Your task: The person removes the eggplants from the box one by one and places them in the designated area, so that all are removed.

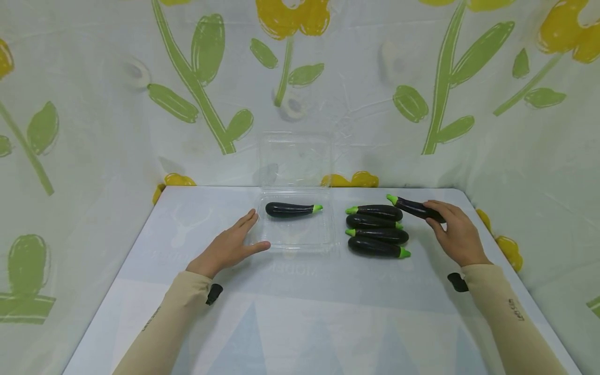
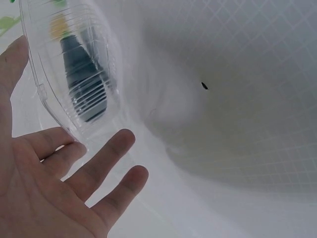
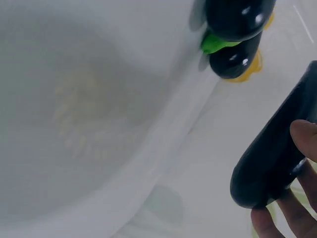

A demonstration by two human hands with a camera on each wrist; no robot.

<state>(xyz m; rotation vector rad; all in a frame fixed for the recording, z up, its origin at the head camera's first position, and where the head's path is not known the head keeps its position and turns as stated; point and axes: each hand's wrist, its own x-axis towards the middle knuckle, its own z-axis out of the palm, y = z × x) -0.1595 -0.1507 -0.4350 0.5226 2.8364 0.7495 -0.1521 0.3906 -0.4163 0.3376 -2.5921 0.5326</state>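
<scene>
One glossy dark eggplant (image 1: 411, 207) with a green stem is in my right hand (image 1: 457, 232), pinched between thumb and fingers near its thick end. The right wrist view shows the thumb lying across this eggplant (image 3: 275, 153). To its left, several more eggplants (image 1: 377, 236) lie stacked side by side on the table. My left hand (image 1: 229, 247) reaches to the left side of a clear plastic clamshell box (image 1: 300, 239), its fingers spread and right at the rim. Inside the box lies a single eggplant (image 1: 289, 210), stem pointing right; the lid (image 1: 296, 159) stands raised behind.
Underneath is a white table (image 1: 300, 297) with faint blue triangles toward the front. A flower-printed cloth (image 1: 356, 94) hangs behind the table's back edge and along both sides. Dark wrist cameras (image 1: 214, 294) sit at both sleeves.
</scene>
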